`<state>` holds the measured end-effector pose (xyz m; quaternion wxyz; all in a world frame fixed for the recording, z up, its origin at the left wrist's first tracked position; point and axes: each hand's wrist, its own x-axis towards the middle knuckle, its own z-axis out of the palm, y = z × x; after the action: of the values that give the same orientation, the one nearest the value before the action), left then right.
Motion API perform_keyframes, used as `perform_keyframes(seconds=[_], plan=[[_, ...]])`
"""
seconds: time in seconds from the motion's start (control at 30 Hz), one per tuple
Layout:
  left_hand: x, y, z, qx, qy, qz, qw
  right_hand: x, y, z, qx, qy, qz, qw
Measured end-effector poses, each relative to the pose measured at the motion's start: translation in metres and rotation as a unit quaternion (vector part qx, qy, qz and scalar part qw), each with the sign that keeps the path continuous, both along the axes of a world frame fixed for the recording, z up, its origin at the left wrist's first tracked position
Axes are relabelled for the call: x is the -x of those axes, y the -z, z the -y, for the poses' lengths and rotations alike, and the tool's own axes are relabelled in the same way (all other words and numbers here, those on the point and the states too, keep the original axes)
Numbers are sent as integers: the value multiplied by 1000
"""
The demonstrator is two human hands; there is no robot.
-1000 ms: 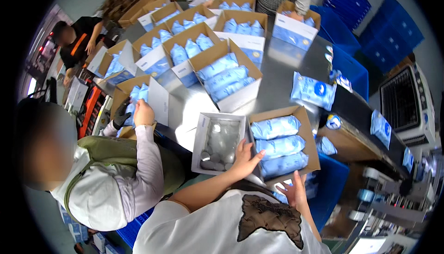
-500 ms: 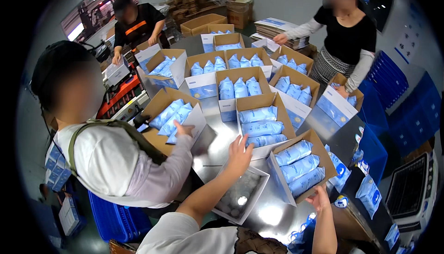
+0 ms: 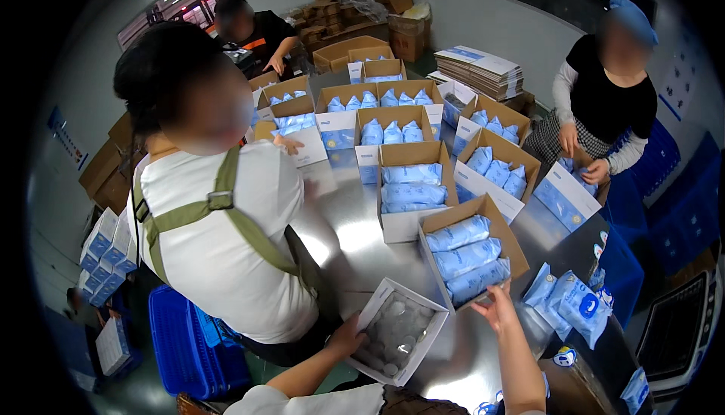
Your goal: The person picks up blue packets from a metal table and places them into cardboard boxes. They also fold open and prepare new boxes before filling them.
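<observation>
My left hand is closed on the left wall of a shallow white box. Inside that box lie many small clear round pieces. My right hand rests at the near right corner of an open carton, its fingers apart. Three light-blue soft packs lie in a row in that carton. Just beyond it stands another open carton with similar blue packs lying in it.
Several more filled cartons crowd the metal table. Loose blue packs lie at the right. A co-worker stands close on my left, another at the far right, a third at the back. Blue crates stand lower left.
My left hand has come down from the middle carton to the shallow white box, which now sits turned. The left co-worker's carton has gone farther back. The right co-worker now has both hands at a carton.
</observation>
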<state>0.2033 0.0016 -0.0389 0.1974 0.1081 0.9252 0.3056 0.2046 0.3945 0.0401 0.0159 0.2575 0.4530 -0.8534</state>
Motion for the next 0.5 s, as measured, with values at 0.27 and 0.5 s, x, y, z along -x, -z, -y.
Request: perform_keyframes(seconds=[0.27, 0.5], plan=[[-91, 54, -79, -7, -31, -26, 999, 57, 97, 36, 133, -1, -35, 990], [-82, 101, -91, -29, -15, -47, 998, 63, 107, 107, 184, -83, -55, 978]])
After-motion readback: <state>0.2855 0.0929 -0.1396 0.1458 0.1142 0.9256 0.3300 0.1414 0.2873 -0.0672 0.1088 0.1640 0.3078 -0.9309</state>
